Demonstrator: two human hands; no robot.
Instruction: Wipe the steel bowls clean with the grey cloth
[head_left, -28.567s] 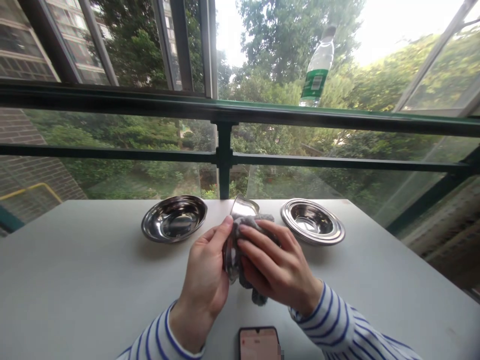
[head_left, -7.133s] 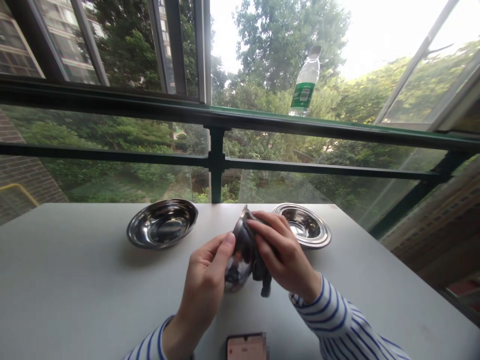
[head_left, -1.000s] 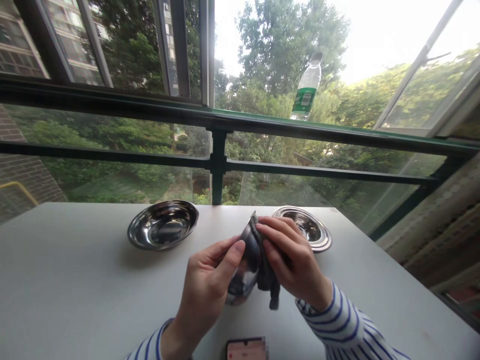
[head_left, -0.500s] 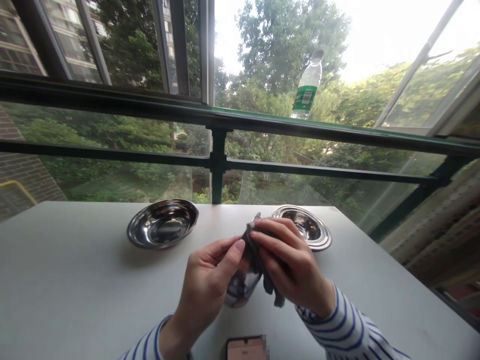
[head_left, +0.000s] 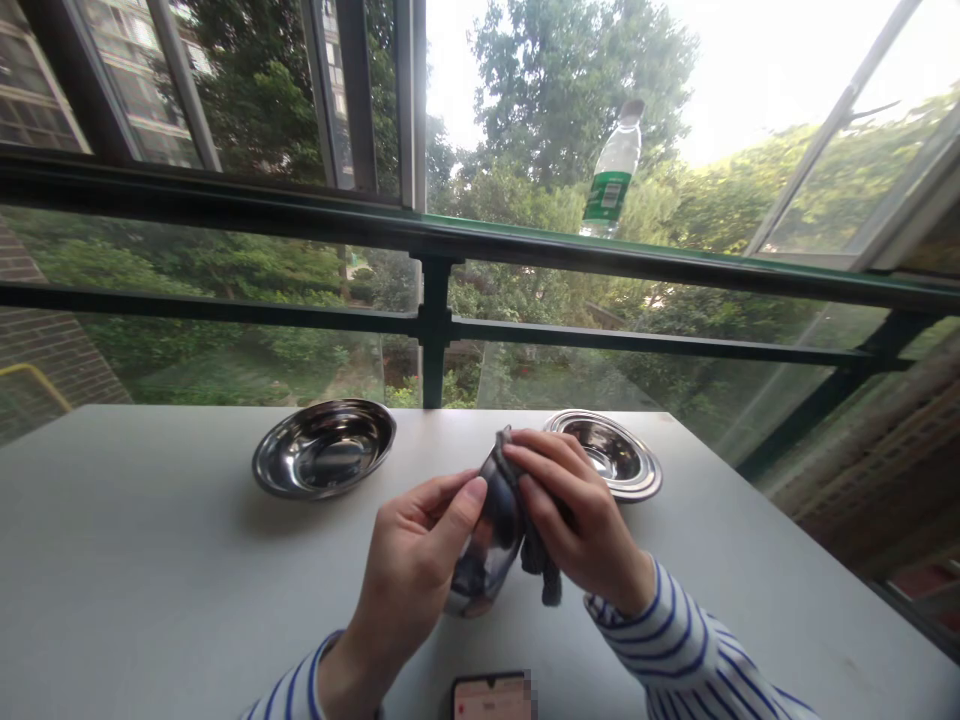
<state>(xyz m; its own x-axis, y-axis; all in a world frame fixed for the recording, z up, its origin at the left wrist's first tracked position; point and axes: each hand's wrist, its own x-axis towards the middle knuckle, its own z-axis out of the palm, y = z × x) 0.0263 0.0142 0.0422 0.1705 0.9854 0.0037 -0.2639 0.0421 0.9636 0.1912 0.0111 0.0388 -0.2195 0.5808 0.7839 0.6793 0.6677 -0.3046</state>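
Observation:
My left hand (head_left: 420, 550) pinches the rim of a shiny metal bowl (head_left: 491, 540), which is tipped on its side above the table. A dark grey cloth (head_left: 534, 552) is bunched in my right hand (head_left: 577, 510), whose fingers press it over the bowl's upper rim. The lower end of the cloth hangs beside the bowl. Part of the bowl is hidden behind my hands and the cloth.
An oval-looking metal bowl (head_left: 326, 455) sits at the back left of the white table (head_left: 187, 600). Metal bowls, seemingly stacked (head_left: 637, 480), stand back right. A phone (head_left: 491, 695) lies at the front edge. Behind run a green railing (head_left: 637, 260) and a plastic bottle (head_left: 611, 190).
My right hand and the cloth have shifted slightly left along the bowl's rim, and more of the bowl's surface shows. My left hand keeps its hold.

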